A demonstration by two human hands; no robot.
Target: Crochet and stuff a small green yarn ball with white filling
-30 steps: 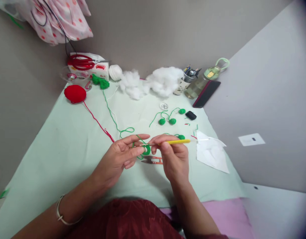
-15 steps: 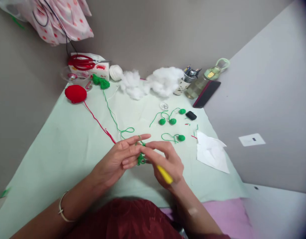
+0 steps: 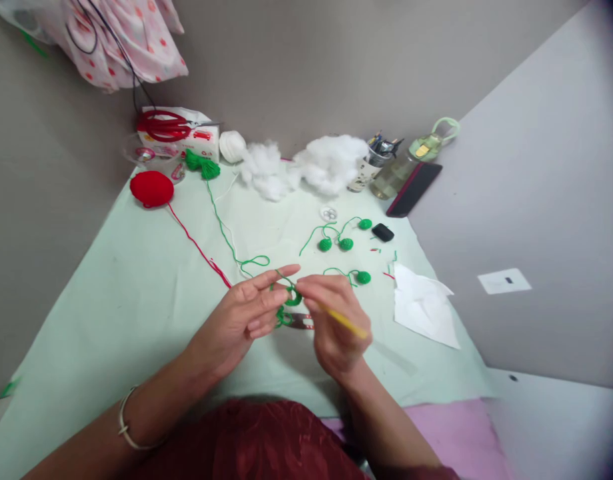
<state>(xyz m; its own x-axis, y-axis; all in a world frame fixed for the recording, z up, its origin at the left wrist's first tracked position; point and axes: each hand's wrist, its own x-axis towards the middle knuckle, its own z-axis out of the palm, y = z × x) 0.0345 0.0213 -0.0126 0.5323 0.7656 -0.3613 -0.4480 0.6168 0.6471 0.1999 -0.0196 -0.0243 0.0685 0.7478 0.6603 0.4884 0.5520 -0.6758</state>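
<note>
Between thumb and fingers, my left hand pinches a small curved green crochet piece, and green yarn passes over its raised index finger. My right hand grips a yellow-handled crochet hook whose tip is at the piece, too small to make out. Below the piece hangs a green yarn tangle, beside a dark flat object partly hidden by my right hand. The green strand runs back to a green yarn bundle.
Several small green balls lie beyond my right hand, near a black case and white paper. Red yarn sits at the left. White stuffing, a pen cup, a bottle and a phone stand behind.
My right hand has shifted slightly right, and the yellow handle has swung to point further right. More of the green piece and the dark flat object now show between the hands.
</note>
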